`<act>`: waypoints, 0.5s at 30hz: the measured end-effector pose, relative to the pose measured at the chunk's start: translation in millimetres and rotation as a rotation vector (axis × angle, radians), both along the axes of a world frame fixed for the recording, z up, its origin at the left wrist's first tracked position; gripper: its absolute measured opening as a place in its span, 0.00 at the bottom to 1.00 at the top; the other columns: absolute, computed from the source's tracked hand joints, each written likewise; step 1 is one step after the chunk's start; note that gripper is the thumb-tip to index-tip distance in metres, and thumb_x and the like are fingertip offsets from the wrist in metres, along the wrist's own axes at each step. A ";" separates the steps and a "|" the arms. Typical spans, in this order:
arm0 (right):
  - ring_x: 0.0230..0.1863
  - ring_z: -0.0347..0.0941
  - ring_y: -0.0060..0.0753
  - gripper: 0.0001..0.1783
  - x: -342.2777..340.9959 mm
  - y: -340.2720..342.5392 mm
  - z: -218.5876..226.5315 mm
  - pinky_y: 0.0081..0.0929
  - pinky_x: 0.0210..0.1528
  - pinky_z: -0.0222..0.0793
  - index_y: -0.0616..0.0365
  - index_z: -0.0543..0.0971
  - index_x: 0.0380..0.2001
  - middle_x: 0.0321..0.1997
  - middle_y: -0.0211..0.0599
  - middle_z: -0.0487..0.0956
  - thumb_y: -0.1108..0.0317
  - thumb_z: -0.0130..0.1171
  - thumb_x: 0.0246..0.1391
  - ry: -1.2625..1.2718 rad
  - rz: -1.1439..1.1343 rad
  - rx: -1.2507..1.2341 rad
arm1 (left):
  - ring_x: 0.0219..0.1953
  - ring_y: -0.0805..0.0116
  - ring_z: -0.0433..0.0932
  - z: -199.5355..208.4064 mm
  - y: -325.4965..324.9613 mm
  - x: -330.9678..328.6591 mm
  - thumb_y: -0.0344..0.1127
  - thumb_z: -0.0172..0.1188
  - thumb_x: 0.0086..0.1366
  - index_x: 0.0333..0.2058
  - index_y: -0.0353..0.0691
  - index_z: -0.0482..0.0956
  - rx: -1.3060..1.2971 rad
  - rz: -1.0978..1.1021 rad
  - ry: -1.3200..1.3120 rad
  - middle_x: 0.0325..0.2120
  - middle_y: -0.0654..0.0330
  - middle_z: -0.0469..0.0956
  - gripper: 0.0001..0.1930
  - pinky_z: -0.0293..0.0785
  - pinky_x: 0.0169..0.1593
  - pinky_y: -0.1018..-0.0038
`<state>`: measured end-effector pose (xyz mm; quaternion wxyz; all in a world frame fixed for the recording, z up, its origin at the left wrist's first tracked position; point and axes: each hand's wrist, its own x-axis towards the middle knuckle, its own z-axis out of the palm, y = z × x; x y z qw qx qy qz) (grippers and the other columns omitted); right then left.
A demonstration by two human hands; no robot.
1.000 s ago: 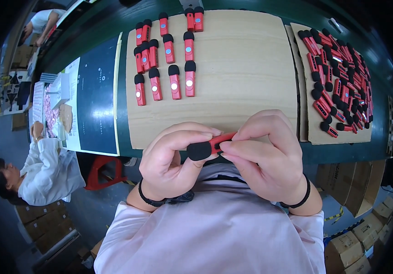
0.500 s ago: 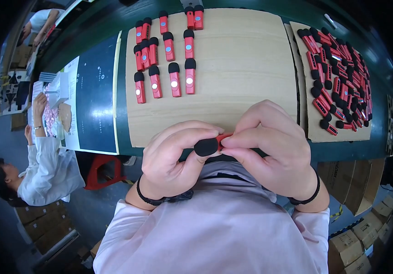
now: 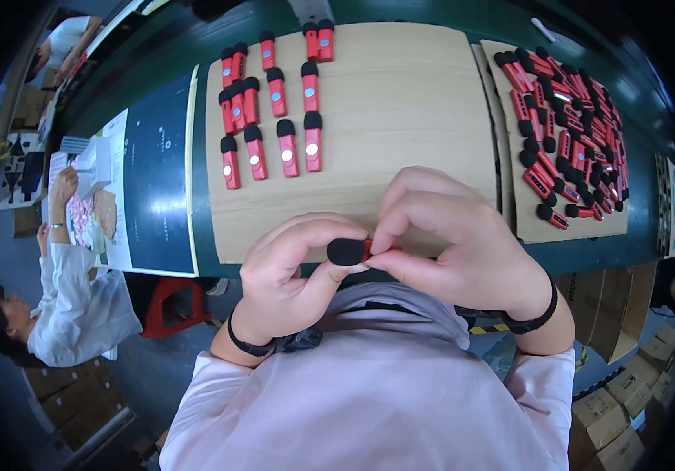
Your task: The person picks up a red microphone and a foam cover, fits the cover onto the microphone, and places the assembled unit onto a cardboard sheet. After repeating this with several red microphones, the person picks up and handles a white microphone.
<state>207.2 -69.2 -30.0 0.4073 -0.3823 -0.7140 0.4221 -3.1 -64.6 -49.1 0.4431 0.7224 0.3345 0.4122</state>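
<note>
A small red microphone with a black foam cap (image 3: 347, 252) is held just over the near edge of the cardboard. My left hand (image 3: 289, 271) is closed round it, fingers above and thumb below the foam. With thumb and fingertips, my right hand (image 3: 451, 251) pinches at its red end, most of which the fingers hide. Beyond my hands, several similar red microphones (image 3: 312, 149) lie in loose rows on the left part of the cardboard sheet (image 3: 400, 118), foam caps pointing away from me.
A crowded pile of red microphones (image 3: 569, 149) covers another cardboard piece (image 3: 532, 224) on the right. To the left lies a dark blue panel (image 3: 157, 180). A person in white (image 3: 78, 306) works at the far left, by a red stool (image 3: 171, 308). Cardboard boxes (image 3: 600, 416) stand lower right.
My left hand keeps the microphone, while my right fingers have shifted slightly left along its red end. The whole view has shifted a little; the rows appear unchanged.
</note>
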 end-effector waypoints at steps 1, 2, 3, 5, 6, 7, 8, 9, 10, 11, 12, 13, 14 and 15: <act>0.33 0.71 0.31 0.07 1.6 2.1 0.7 0.26 0.35 0.66 0.60 0.78 0.25 0.29 0.33 0.74 0.79 0.67 0.41 -0.005 -0.007 0.003 | 0.36 0.63 0.82 0.6 0.8 -0.9 0.22 0.65 0.55 0.37 0.30 0.78 -0.042 -0.013 0.002 0.34 0.52 0.82 0.10 0.77 0.42 0.74; 0.34 0.71 0.31 0.07 2.9 4.5 0.9 0.25 0.36 0.66 0.60 0.77 0.25 0.29 0.33 0.74 0.79 0.66 0.42 -0.003 0.030 -0.034 | 0.36 0.63 0.82 0.3 2.4 -1.0 0.22 0.65 0.55 0.37 0.30 0.78 -0.039 -0.019 -0.003 0.34 0.52 0.82 0.10 0.77 0.42 0.74; 0.35 0.71 0.30 0.07 2.6 5.8 1.0 0.25 0.37 0.66 0.60 0.77 0.25 0.29 0.32 0.74 0.78 0.66 0.43 0.003 0.071 -0.073 | 0.37 0.64 0.81 0.4 2.5 -2.8 0.21 0.65 0.55 0.37 0.29 0.78 -0.078 -0.042 -0.030 0.35 0.52 0.81 0.10 0.76 0.43 0.74; 0.35 0.70 0.29 0.07 4.0 7.2 1.5 0.25 0.38 0.66 0.60 0.76 0.25 0.29 0.32 0.73 0.77 0.65 0.44 0.006 0.111 -0.111 | 0.39 0.67 0.80 0.9 3.1 -3.8 0.20 0.64 0.56 0.39 0.28 0.77 -0.156 -0.088 -0.082 0.37 0.52 0.81 0.11 0.75 0.45 0.74; 0.35 0.70 0.28 0.06 4.9 7.6 1.7 0.25 0.39 0.66 0.59 0.76 0.25 0.30 0.31 0.73 0.76 0.65 0.45 0.037 0.119 -0.155 | 0.39 0.67 0.80 -0.1 3.3 -3.4 0.20 0.64 0.56 0.39 0.28 0.77 -0.155 -0.090 -0.085 0.37 0.52 0.81 0.11 0.75 0.45 0.74; 0.36 0.70 0.28 0.06 5.5 7.8 1.8 0.25 0.39 0.66 0.59 0.76 0.26 0.30 0.31 0.73 0.76 0.65 0.46 0.067 0.128 -0.198 | 0.40 0.68 0.79 -0.7 4.3 -1.8 0.20 0.64 0.57 0.40 0.28 0.77 -0.212 -0.115 -0.133 0.38 0.53 0.80 0.11 0.75 0.46 0.75; 0.36 0.69 0.27 0.06 5.3 8.0 0.7 0.24 0.40 0.66 0.59 0.76 0.26 0.30 0.30 0.73 0.75 0.65 0.46 0.102 0.139 -0.240 | 0.40 0.69 0.79 -1.3 5.3 -0.5 0.20 0.63 0.57 0.40 0.28 0.76 -0.269 -0.138 -0.177 0.38 0.53 0.80 0.11 0.75 0.46 0.75; 0.36 0.69 0.27 0.06 5.3 7.8 -0.8 0.24 0.40 0.66 0.59 0.76 0.26 0.30 0.30 0.73 0.75 0.65 0.46 0.103 0.140 -0.239 | 0.41 0.70 0.78 -1.9 6.2 0.3 0.20 0.63 0.58 0.41 0.27 0.76 -0.326 -0.161 -0.221 0.39 0.53 0.79 0.12 0.74 0.47 0.75; 0.36 0.69 0.27 0.06 5.7 7.3 -2.6 0.24 0.41 0.65 0.59 0.76 0.26 0.30 0.30 0.73 0.75 0.65 0.47 0.131 0.141 -0.241 | 0.41 0.70 0.78 -2.9 7.0 0.4 0.20 0.63 0.58 0.41 0.27 0.76 -0.325 -0.161 -0.220 0.39 0.53 0.79 0.12 0.74 0.47 0.75; 0.36 0.68 0.27 0.06 6.2 6.6 -4.6 0.24 0.41 0.64 0.59 0.76 0.26 0.30 0.30 0.73 0.75 0.65 0.47 0.159 0.143 -0.244 | 0.41 0.70 0.78 -4.1 7.9 0.4 0.19 0.62 0.58 0.42 0.27 0.75 -0.330 -0.181 -0.226 0.39 0.53 0.79 0.12 0.74 0.47 0.76; 0.37 0.68 0.26 0.06 6.6 5.8 -6.7 0.23 0.42 0.64 0.58 0.76 0.26 0.31 0.29 0.73 0.75 0.64 0.48 0.187 0.145 -0.247 | 0.41 0.71 0.78 -5.3 8.6 0.3 0.19 0.62 0.59 0.42 0.27 0.75 -0.335 -0.201 -0.232 0.39 0.53 0.79 0.12 0.74 0.47 0.76; 0.37 0.68 0.26 0.06 6.9 5.2 -8.3 0.23 0.42 0.64 0.58 0.76 0.26 0.31 0.29 0.73 0.75 0.64 0.48 0.186 0.146 -0.246 | 0.41 0.71 0.78 -6.3 9.2 0.2 0.19 0.62 0.59 0.43 0.27 0.75 -0.339 -0.219 -0.241 0.40 0.53 0.79 0.12 0.74 0.47 0.76; 0.37 0.68 0.26 0.06 7.2 4.4 -10.2 0.23 0.43 0.63 0.58 0.75 0.26 0.31 0.29 0.73 0.74 0.64 0.49 0.212 0.152 -0.257 | 0.41 0.71 0.78 -6.9 9.4 0.1 0.19 0.62 0.59 0.43 0.27 0.75 -0.339 -0.218 -0.241 0.40 0.53 0.79 0.12 0.74 0.47 0.76; 0.37 0.67 0.26 0.06 7.6 3.6 -12.0 0.23 0.44 0.62 0.58 0.75 0.27 0.31 0.29 0.72 0.74 0.65 0.49 0.239 0.159 -0.268 | 0.41 0.71 0.78 -7.1 9.5 0.1 0.20 0.61 0.60 0.43 0.27 0.75 -0.350 -0.225 -0.247 0.40 0.53 0.79 0.12 0.74 0.47 0.76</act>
